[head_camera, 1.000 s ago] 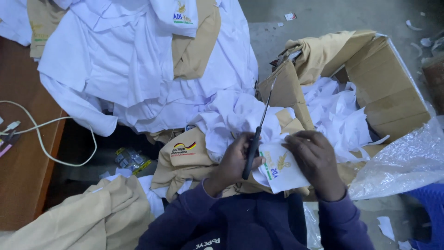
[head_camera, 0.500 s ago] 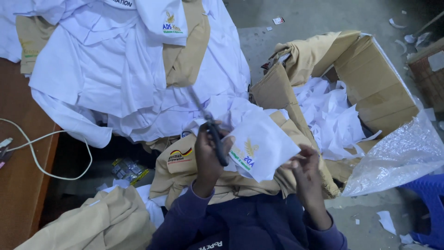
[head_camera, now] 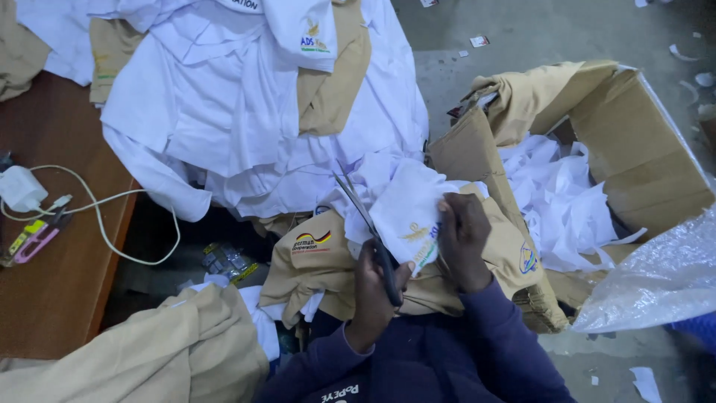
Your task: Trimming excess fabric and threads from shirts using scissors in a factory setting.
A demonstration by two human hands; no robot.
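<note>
My left hand (head_camera: 371, 292) grips the black handles of a pair of scissors (head_camera: 363, 216). Their blades are parted and point up and to the left along the left edge of a white fabric piece (head_camera: 406, 211) with a small printed emblem. My right hand (head_camera: 464, 240) holds that piece from the right, fingers pressed on its edge. Both hands work over a tan garment (head_camera: 313, 263) with a flag-coloured badge that lies across my lap.
A heap of white and tan garments (head_camera: 246, 112) fills the upper left, partly over a brown wooden table (head_camera: 52, 291) that holds a white charger (head_camera: 19, 190) and its cable. To the right are an open cardboard box (head_camera: 649, 149) of white scraps (head_camera: 559, 198) and a clear plastic bag (head_camera: 660, 280).
The scissors swung from pointing up-right to pointing up-left. The white piece was lifted and turned, and my right hand shifted to its right edge.
</note>
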